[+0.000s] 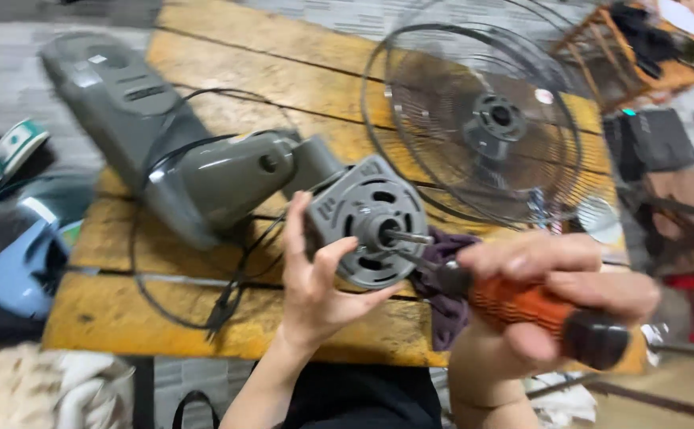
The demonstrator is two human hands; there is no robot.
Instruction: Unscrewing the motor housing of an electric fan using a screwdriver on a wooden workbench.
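Note:
A grey fan motor housing (367, 224) with a bare metal shaft faces me near the front of a yellow wooden table (124, 318). My left hand (315, 278) cups its lower left side. My right hand (554, 302) grips a screwdriver with an orange and black handle (538, 314), its tip at the motor's front face just below the shaft. The motor joins a grey fan body and base (164, 143) lying on the table to the left. A round wire fan guard (482, 127) lies behind the motor.
A black power cord (204, 310) loops over the table's left part. A purple cloth (442, 310) lies under my right hand. Blue plastic parts (21, 262) sit at the left, and a wooden rack (633, 48) with dark items stands at the back right.

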